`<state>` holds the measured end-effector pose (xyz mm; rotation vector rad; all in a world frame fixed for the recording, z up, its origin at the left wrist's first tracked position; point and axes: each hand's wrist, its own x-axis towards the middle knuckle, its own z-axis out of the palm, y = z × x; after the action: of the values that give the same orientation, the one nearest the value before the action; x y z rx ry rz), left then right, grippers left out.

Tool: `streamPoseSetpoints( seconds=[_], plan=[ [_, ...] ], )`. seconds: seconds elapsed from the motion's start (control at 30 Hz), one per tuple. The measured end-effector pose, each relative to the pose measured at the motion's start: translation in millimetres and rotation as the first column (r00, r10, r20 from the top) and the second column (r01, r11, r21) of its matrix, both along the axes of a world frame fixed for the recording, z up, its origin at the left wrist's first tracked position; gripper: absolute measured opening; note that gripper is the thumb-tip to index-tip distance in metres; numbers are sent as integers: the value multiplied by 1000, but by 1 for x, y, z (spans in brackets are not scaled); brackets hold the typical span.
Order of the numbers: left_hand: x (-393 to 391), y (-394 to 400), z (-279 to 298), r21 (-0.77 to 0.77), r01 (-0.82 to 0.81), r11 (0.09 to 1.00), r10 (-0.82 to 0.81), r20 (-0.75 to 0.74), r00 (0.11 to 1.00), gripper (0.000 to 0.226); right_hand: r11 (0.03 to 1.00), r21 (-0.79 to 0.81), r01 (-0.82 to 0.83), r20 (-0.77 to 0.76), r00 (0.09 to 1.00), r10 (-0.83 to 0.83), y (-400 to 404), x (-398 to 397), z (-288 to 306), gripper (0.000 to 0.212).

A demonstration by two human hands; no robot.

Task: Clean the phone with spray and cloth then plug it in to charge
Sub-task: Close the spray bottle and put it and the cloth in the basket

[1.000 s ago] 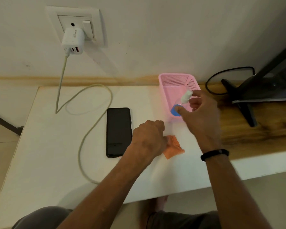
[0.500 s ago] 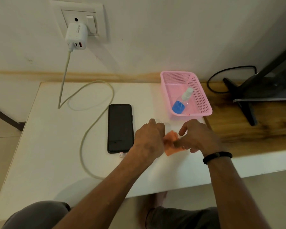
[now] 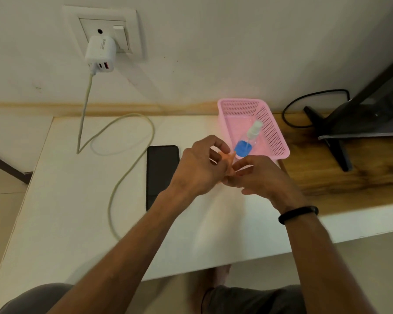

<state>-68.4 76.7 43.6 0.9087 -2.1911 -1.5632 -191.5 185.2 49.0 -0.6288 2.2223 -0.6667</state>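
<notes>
The white table [image 3: 55,211] carries everything, and its near edge is where trouble could begin: the phone [image 3: 160,175] lies face up just left of the hands, its lower end hidden behind the left forearm, so a careless sweep of that arm might nudge it toward the edge. The pink basket [image 3: 279,141] stands at the back right, touching nothing but the tabletop, with the spray bottle [image 3: 247,141] lying tilted inside it; since the bottle rests on its side, I judge it could drip if its cap is loose, though no leak is visible. The charging cable [image 3: 120,177] loops from the white charger [image 3: 100,53] in the wall socket down across the table left of the phone, and its free end runs out of sight under the left arm, so an elbow could drag it off. Smallest and most at risk is the orange cloth [image 3: 227,157], pinched between the left hand [image 3: 200,168] and the right hand [image 3: 259,175], both with fingers curled onto it above the table. Only slivers of it show, so I cannot tell how it is folded; a bunched cloth would probably wipe the screen unevenly.
</notes>
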Motion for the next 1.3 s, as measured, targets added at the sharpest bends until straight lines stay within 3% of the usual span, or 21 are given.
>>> streamPoseSetpoints(
  seconds=[0.13, 0.2, 0.3, 0.5, 0.63, 0.73, 0.87, 0.93, 1.0, 1.07, 1.17, 1.3],
  plan=[
    [5, -10, 12, 203, -69, 977, 106, -179, 978, 23, 964, -226, 141, 456, 890, -23, 4, 4, 9, 48],
    [9, -15, 13, 331, -99, 938, 182, -229, 956, 26, 921, -327, 209, 554, 832, 8, 3, 6, 14, 54],
    [13, -20, 14, 430, -106, 897, 237, -264, 935, 31, 815, -451, 365, 637, 771, 7, -1, 6, 18, 47],
    [13, -18, 14, 426, -86, 901, 203, -238, 950, 34, 638, -535, 554, 609, 776, -163, -2, 3, 23, 49],
    [7, -13, 19, 432, -89, 898, 217, -256, 942, 34, 502, -635, 587, 615, 777, -131, -2, 2, 32, 55],
    [5, -11, 19, 427, -105, 898, 235, -262, 936, 32, 375, -694, 614, 624, 773, -111, 0, -2, 34, 41],
    [5, -12, 16, 443, -156, 883, 282, -237, 930, 30, 215, -708, 673, 621, 738, -266, 6, -16, 31, 52],
    [6, -13, 15, 461, -181, 869, 316, -236, 919, 27, 170, -690, 703, 590, 683, -431, 8, -22, 25, 51],
    [7, -15, 14, 464, -211, 861, 348, -233, 908, 25, 249, -687, 682, 389, 635, -667, 9, -29, 16, 40],
    [7, -16, 14, 464, -237, 853, 374, -228, 899, 23, 384, -697, 606, 117, 624, -772, 8, -33, 7, 24],
    [8, -15, 15, 463, -250, 851, 385, -225, 895, 23, 548, -695, 465, -147, 654, -742, 2, -36, -3, 10],
    [10, -15, 16, 468, -252, 847, 388, -220, 895, 23, 774, -567, 283, -392, 734, -555, -8, -43, -13, 16]
  ],
)
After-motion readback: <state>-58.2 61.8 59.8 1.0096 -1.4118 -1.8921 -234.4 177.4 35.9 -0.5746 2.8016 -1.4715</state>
